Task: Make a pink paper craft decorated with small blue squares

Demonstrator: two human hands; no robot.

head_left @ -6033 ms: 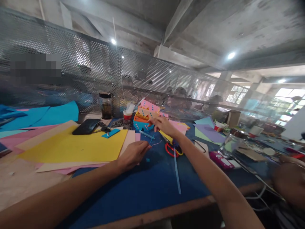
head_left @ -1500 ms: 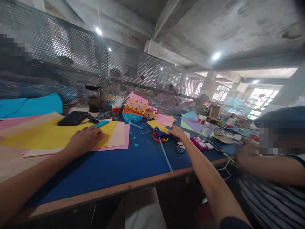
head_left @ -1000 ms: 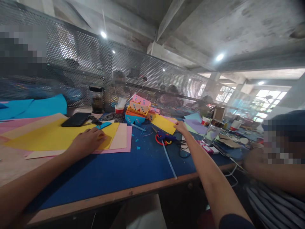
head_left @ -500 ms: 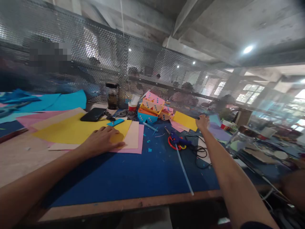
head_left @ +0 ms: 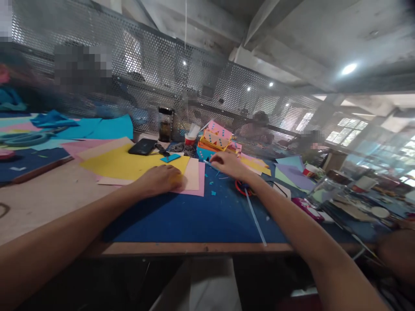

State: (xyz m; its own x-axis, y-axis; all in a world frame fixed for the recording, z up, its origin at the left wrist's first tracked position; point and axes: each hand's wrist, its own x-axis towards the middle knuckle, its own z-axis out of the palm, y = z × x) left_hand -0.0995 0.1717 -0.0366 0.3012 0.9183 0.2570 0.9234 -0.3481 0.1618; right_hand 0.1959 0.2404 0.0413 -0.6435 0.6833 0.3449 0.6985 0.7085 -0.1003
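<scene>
My left hand (head_left: 162, 179) lies over the right part of a yellow sheet (head_left: 113, 162), its fingertips smeared by motion. Pink and cream sheets (head_left: 193, 172) stick out beneath the yellow one. My right hand (head_left: 231, 164) reaches in front of the folded paper boxes (head_left: 216, 137), fingers bent down near the end of a pale glue stick (head_left: 207, 163); whether it grips anything is unclear. Red-handled scissors (head_left: 240, 188) lie partly hidden under my right forearm. Another pale stick (head_left: 255, 218) extends toward the table edge.
A black phone (head_left: 142, 147) and a blue piece (head_left: 170, 158) rest on the sheets. Behind stand a dark-lidded jar (head_left: 166, 125) and a red-white cup (head_left: 190, 137). At right are purple paper (head_left: 295, 175), a clear jar (head_left: 327, 188) and a magenta object (head_left: 308, 209). People are visible beyond the mesh.
My right hand has moved left from the yellow paper at the right to the front of the boxes. My left hand stays on the sheets. The view has shifted somewhat.
</scene>
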